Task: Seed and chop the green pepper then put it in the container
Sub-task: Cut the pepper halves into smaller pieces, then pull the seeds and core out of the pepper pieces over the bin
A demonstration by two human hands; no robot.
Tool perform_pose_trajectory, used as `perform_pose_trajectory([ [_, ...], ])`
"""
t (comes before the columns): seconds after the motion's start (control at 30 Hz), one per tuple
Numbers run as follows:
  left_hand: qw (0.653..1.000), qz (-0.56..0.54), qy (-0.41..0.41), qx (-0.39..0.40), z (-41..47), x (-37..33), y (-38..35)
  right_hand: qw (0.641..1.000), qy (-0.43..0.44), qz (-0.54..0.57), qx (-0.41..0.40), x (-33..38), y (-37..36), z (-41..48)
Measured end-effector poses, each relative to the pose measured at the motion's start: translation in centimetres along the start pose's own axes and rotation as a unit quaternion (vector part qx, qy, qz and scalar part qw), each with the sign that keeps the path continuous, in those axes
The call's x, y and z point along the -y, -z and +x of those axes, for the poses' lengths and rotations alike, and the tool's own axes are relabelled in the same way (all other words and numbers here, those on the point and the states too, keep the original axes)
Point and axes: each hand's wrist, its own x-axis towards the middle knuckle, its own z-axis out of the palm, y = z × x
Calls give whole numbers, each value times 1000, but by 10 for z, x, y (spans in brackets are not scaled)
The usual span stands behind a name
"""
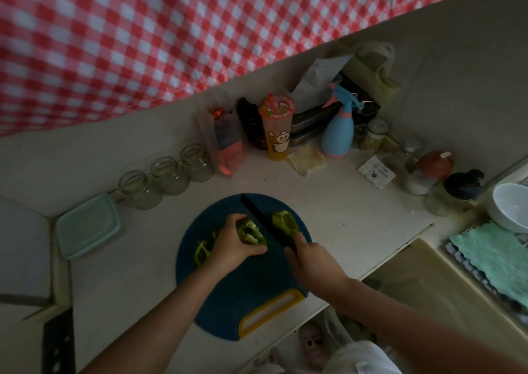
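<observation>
Chopping pepper chunk (251, 232) pinned by left hand (232, 247); right hand (311, 262) grips knife (260, 219) at its 3 o'clock, tuck fingertips clear

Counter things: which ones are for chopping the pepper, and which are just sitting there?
For the job: pepper piece held by the left hand, black knife in the right hand, loose pepper half, cut bits, blue cutting board, teal container.
Just sitting there: three glass jars, cartoon cup, blue spray bottle, white bowl, green cloth.
</observation>
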Motion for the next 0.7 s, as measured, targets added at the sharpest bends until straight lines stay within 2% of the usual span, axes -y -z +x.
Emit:
perform_pose_trajectory([
  [0.07, 995, -88, 33, 37, -2, 0, 6, 999, 4, -9, -39, -4, 17, 1],
  [0.17, 950, -275, 103, 109, -3, -4, 9, 995, -1, -64, -76, -21, 42, 14],
  [0.3, 907, -373, 129, 147, -1, -4, 10, 985, -16, -149, -85, -58, 52, 40],
  [0.5, 936, -299, 90, 161, 6, 0, 14, 979, -57, -178, -85, -86, 43, 63],
  [0.7, 974, -165, 11, 154, 6, 5, 22, 983, -84, -141, -80, -86, 25, 70],
])
